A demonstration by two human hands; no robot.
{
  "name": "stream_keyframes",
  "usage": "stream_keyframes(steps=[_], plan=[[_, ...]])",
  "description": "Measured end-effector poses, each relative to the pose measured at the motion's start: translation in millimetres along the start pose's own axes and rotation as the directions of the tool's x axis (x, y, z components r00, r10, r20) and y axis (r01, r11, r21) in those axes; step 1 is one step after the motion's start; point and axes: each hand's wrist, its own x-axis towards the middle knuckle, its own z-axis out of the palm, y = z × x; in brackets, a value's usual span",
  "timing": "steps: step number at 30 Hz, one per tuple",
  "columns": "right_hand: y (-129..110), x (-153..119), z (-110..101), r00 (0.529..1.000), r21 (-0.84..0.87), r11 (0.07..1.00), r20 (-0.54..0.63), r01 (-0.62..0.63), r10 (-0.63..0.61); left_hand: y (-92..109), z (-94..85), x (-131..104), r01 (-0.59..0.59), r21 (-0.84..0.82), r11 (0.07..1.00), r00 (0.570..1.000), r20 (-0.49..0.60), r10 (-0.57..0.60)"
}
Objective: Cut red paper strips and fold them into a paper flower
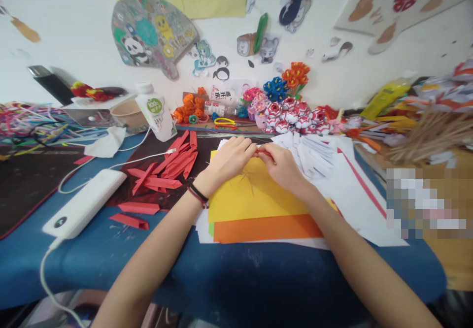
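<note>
With the yellow sheet point(236, 210) taken as the middle of the clock and the wall as twelve, both hands are set at twelve, over the sheet's far part. A small red piece point(266, 154) is held there, pinched between the closed thumb and finger of the right hand point(283, 164). The left hand point(233, 156) is turned back upward, its fingers bent just beside that piece; whether it is gripped by them too cannot be told, as the fingertips are hidden. Thin wires point(248, 179) are laid on the yellow sheet, nearer six than the hands.

At eleven, a white bottle point(157, 114) is stood upright with its cap on, beside a brown bowl point(129, 115) whose inside is hidden. Further out at ten, a box point(88, 116) is topped with red and yellow flowers point(88, 91). At twelve, a pink cup point(260, 122) is filled with pink flowers point(258, 104). A yellow bottle point(386, 96) is placed at two, by the wall.

Red strips point(170, 165) are heaped at ten, and white strips point(314, 155) are piled at one, close to the right hand. An orange sheet point(266, 229) is seen jutting out at six from under the yellow one; beyond it, a broad band of blue table cover point(258, 269) is stretched to the near edge. At nine, a power bank point(86, 202) is set well apart from the left forearm.
</note>
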Motion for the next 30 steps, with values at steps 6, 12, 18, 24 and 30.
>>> stream_keyframes(steps=[6,12,18,24,30], plan=[[0,-3,3,0.996,-0.116,0.990,-0.037,0.075,-0.079,1,-1.5,1,0.011,0.036,0.999,0.999,-0.032,-0.010],[-5,4,-11,0.997,0.161,0.986,0.063,-0.050,0.040,-1,-4.4,-1,-0.007,0.146,0.989,0.998,-0.067,0.017],[-1,6,-22,0.930,0.510,0.793,0.316,-0.334,0.188,0,-4.3,-3,-0.101,0.143,0.984,0.994,-0.031,0.107],[0,5,-19,0.920,0.602,0.704,0.334,-0.377,0.207,2,-2.9,-1,-0.105,0.136,0.985,0.994,-0.018,0.108],[7,5,-16,0.927,0.622,0.695,0.320,-0.361,0.195,0,-4.4,-1,-0.096,0.107,0.990,0.994,-0.040,0.101]])
